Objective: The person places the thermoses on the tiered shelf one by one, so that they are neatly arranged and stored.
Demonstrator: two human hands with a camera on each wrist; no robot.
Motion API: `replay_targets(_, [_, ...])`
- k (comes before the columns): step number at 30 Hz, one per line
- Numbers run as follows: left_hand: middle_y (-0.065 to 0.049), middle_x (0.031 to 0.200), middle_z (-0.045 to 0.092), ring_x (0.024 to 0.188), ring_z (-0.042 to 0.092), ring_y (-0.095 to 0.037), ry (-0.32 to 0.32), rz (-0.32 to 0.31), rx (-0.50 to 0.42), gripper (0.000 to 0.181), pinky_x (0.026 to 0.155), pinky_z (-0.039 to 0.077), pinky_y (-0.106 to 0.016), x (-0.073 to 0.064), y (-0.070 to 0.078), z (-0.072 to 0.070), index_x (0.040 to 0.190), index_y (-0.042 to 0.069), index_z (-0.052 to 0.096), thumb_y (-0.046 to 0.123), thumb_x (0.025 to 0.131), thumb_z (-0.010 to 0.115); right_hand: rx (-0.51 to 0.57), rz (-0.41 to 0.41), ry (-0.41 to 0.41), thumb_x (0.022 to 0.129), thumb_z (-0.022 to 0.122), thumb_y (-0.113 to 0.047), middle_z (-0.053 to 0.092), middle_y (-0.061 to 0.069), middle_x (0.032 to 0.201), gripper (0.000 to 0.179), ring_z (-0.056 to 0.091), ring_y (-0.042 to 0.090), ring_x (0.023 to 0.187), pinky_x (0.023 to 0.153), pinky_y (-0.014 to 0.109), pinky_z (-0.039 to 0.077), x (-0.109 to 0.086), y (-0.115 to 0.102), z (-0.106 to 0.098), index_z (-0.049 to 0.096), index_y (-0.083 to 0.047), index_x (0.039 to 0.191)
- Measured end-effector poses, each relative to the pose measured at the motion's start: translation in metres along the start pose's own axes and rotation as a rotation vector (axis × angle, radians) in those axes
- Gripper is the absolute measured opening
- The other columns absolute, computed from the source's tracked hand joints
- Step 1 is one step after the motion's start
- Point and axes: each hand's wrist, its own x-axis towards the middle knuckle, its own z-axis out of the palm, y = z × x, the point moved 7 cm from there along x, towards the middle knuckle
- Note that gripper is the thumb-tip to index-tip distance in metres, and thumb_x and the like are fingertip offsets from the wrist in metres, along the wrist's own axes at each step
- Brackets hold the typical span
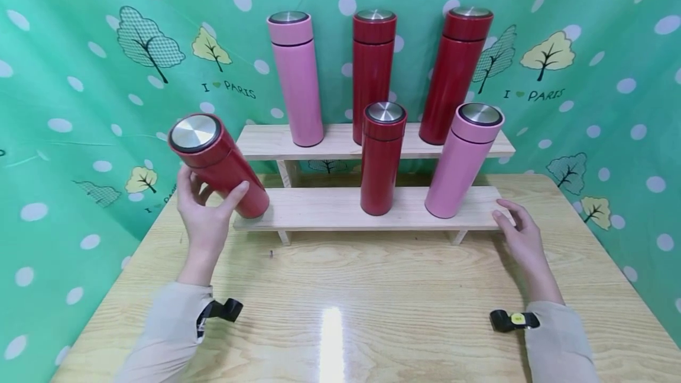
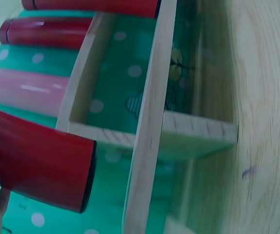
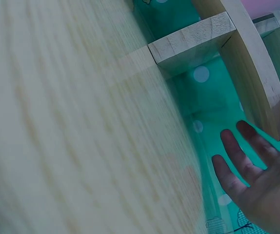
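My left hand grips a red thermos flask with a steel-topped lid, fingers behind it and thumb at its front. The flask hangs over the left end of the lower wooden shelf. In the left wrist view, a gap shows between its dark base and the shelf board. At the shelf's right end, my right hand touches the board with thumb and forefinger. The right wrist view shows its other fingers loosely extended below the board. Nearest that hand, a pink flask stands on the lower shelf.
Another red flask stands mid-way along the lower shelf. On the upper shelf behind stand a pink flask and two red ones. A green dotted curtain surrounds the wooden table at the back and sides.
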Motion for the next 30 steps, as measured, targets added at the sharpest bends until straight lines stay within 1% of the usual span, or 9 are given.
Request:
replay_targets(2, [-0.003,0.135,0.055,0.124,0.048,-0.023,-0.018,0.010,0.004,0.075,0.096,0.045,-0.029,-0.002,0.003,0.006,0.141,0.019,0.048,0.004,0.077,0.082,-0.006,0.003,0.000,0.100,0.054,-0.045,0.020,0.011,0.163,0.053,0.015,0.025,0.149,0.098,0.012,0.038,0.000,0.000,0.000,0.045,-0.025,0.149])
replay_targets(4, [-0.002,0.135,0.055,0.123,0.049,-0.022,-0.036,0.020,0.017,0.075,0.096,0.045,-0.029,-0.004,0.006,0.012,0.141,0.019,0.049,0.004,0.076,0.083,-0.007,0.003,0.001,0.100,0.054,-0.045,0.020,0.011,0.163,0.053,0.015,0.025,0.149,0.097,0.010,0.038,0.000,0.000,0.000,0.045,-0.025,0.149])
replay_targets(7, [-0.001,0.134,0.055,0.124,0.049,-0.021,-0.057,0.031,0.032,0.074,0.097,0.045,-0.029,-0.006,0.009,0.019,0.140,0.019,0.049,0.004,0.076,0.084,-0.003,-0.001,-0.001,0.100,0.054,-0.044,0.020,0.012,0.163,0.053,0.016,0.026,0.149,0.088,0.005,0.039,0.000,0.000,0.001,0.045,-0.024,0.149])
replay_targets(10, [-0.001,0.134,0.055,0.123,0.049,-0.021,-0.071,0.033,0.029,0.074,0.097,0.045,-0.030,-0.009,0.009,0.027,0.140,0.019,0.049,0.004,0.076,0.084,0.009,-0.006,-0.007,0.101,0.054,-0.043,0.019,0.014,0.162,0.052,0.016,0.027,0.149,0.084,0.004,0.039,0.001,0.001,0.001,0.045,-0.023,0.148])
replay_targets(15, [0.001,0.133,0.056,0.123,0.050,-0.020,-0.088,0.010,-0.016,0.074,0.098,0.045,-0.033,-0.012,0.008,0.041,0.141,0.018,0.049,0.004,0.077,0.084,0.006,-0.007,-0.001,0.101,0.054,-0.041,0.019,0.015,0.162,0.052,0.018,0.029,0.148,0.080,0.003,0.039,0.001,0.001,0.000,0.045,-0.022,0.148])
replay_targets(20, [0.002,0.131,0.057,0.120,0.052,-0.019,-0.111,-0.006,-0.046,0.074,0.098,0.045,-0.035,-0.014,0.006,0.057,0.141,0.015,0.049,0.005,0.077,0.084,-0.010,-0.011,0.006,0.101,0.053,-0.041,0.020,0.016,0.162,0.052,0.019,0.030,0.147,0.079,0.005,0.040,0.001,0.001,-0.002,0.045,-0.022,0.148])
replay_targets(25, [0.004,0.130,0.057,0.119,0.052,-0.016,-0.149,-0.019,-0.044,0.073,0.098,0.045,-0.037,-0.017,0.003,0.070,0.141,0.014,0.048,0.009,0.078,0.084,-0.011,-0.016,0.002,0.102,0.053,-0.041,0.020,0.016,0.162,0.052,0.018,0.031,0.148,0.079,0.006,0.041,0.001,0.000,-0.002,0.045,-0.020,0.149])
replay_targets(30, [0.003,0.131,0.056,0.118,0.052,-0.016,-0.179,-0.037,-0.037,0.073,0.099,0.044,-0.040,-0.019,0.001,0.081,0.141,0.014,0.046,0.011,0.079,0.084,0.002,-0.014,0.000,0.102,0.053,-0.040,0.019,0.017,0.162,0.052,0.017,0.031,0.148,0.079,0.006,0.041,0.001,-0.001,0.000,0.045,-0.020,0.149])
